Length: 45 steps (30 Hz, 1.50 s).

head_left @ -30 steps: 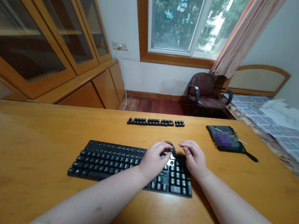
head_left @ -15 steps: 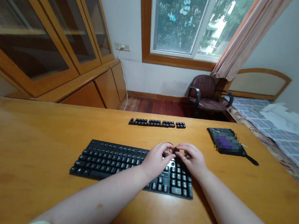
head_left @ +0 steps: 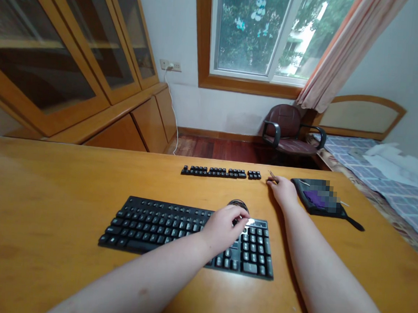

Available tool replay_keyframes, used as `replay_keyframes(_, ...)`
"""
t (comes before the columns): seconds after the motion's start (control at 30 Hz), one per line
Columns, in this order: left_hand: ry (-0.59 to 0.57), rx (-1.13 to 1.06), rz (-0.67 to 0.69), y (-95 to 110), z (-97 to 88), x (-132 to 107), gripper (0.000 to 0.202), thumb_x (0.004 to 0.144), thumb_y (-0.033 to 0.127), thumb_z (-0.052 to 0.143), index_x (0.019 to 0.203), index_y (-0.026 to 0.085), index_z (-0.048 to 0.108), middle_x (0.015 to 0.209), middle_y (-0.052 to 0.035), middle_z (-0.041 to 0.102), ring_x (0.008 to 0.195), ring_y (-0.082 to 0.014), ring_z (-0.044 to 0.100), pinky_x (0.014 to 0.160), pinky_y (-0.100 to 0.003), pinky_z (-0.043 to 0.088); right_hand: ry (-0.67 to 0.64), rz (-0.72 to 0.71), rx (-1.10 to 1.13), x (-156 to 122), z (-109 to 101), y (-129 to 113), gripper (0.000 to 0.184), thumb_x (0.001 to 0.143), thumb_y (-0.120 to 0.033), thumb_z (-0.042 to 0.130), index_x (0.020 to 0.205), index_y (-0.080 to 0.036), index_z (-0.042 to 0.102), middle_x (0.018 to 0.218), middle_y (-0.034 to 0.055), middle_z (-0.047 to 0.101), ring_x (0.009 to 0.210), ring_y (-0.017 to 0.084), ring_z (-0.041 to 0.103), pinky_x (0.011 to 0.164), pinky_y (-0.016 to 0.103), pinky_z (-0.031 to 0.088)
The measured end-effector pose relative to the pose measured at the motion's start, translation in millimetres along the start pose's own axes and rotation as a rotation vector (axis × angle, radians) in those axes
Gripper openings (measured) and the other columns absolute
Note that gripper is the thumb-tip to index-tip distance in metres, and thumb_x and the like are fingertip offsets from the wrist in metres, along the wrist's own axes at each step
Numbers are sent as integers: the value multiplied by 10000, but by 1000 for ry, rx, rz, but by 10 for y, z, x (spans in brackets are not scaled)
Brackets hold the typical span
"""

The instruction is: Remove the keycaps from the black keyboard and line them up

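A black keyboard (head_left: 148, 230) lies on the wooden table, with some keycaps gone from its upper rows. My left hand (head_left: 224, 226) rests over its right part, thumb and fingers closed together near the top edge. Anything between those fingertips is too small or hidden to make out. Farther off, my right hand (head_left: 283, 189) pinches a thin, pronged tool (head_left: 271, 174) beside the right end of a row of loose black keycaps (head_left: 213, 172). Something small and dark shows under its fingertips, possibly a keycap.
A coiled black cable (head_left: 239, 204) sits behind the keyboard. On the right is a black zip pouch (head_left: 319, 210) with a strap. Beyond the table (head_left: 51, 189) stand a chair (head_left: 285, 128), a bed (head_left: 389, 153) and a glass-fronted cabinet (head_left: 103, 93).
My right hand has left the keyboard and moved forward to the right end of the keycap row. My left hand stays over the keyboard, and the cable behind it now shows more.
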<state>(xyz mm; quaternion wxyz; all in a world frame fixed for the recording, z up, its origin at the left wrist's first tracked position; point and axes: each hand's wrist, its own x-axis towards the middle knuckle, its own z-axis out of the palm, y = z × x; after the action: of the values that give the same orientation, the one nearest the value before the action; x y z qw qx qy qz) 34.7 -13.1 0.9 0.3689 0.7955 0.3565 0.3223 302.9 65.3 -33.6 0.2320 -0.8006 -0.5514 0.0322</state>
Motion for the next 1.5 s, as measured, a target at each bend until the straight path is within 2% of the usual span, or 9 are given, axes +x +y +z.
replay_keyframes(0.1, -14, 2, 2, -2, 6, 0, 144, 834, 219, 497, 869, 197, 636, 884, -27, 659, 827, -158, 603, 747, -269, 471, -35, 35, -73, 6, 69, 6, 279, 761, -354, 555, 954, -211, 698, 866, 93, 698, 813, 238, 622, 676, 302, 432)
replay_keyframes(0.23, -22, 5, -6, 4, 9, 4, 147, 833, 221, 496, 868, 196, 637, 890, -30, 659, 832, -160, 601, 747, -270, 470, -40, 26, -107, 23, 84, 20, 279, 770, -364, 539, 957, -226, 693, 864, 79, 692, 797, 227, 614, 651, 290, 421)
replay_keyframes(0.43, -35, 13, -25, 4, 3, 0, 149, 836, 224, 493, 867, 193, 635, 880, -26, 657, 832, -156, 597, 741, -261, 464, 40, -30, -63, 53, 100, 93, 234, 761, -299, 550, 914, -204, 698, 964, 63, 658, 872, 191, 590, 717, 253, 422)
replay_keyframes(0.7, -39, 13, -44, -18, 15, -9, 149, 839, 238, 492, 872, 202, 633, 857, -11, 646, 792, -139, 587, 716, -246, 464, -7, -32, -119, 39, 112, 64, 284, 803, -315, 498, 1010, -231, 675, 1012, 72, 666, 904, 220, 599, 726, 284, 433)
replay_keyframes(0.93, -44, 5, -36, 2, 3, -4, 144, 834, 234, 498, 859, 195, 634, 847, -19, 645, 792, -141, 588, 718, -250, 465, -16, -46, -117, 27, 107, 48, 302, 829, -345, 457, 993, -224, 679, 986, 81, 675, 887, 224, 609, 726, 292, 442)
replay_keyframes(1.1, -31, 5, -32, 5, 4, -2, 143, 833, 229, 498, 859, 195, 634, 843, -17, 646, 789, -141, 589, 726, -254, 464, 39, -86, -73, 25, 131, 65, 294, 817, -306, 466, 1005, -203, 666, 1035, 80, 658, 937, 221, 595, 771, 291, 443)
replay_keyframes(1.27, -39, 12, -36, 10, 1, -5, 144, 834, 228, 496, 863, 194, 633, 840, -20, 644, 793, -144, 588, 729, -256, 466, 29, -164, -65, 36, 153, 83, 263, 807, -257, 470, 940, -191, 687, 1007, 79, 663, 920, 202, 595, 803, 278, 438)
replay_keyframes(1.5, -62, 34, -18, -4, 5, -4, 149, 845, 240, 485, 873, 200, 625, 870, -18, 646, 813, -144, 590, 721, -253, 468, 71, -164, -33, 38, 173, 102, 249, 809, -265, 467, 888, -192, 692, 973, 79, 668, 896, 207, 601, 794, 298, 452)
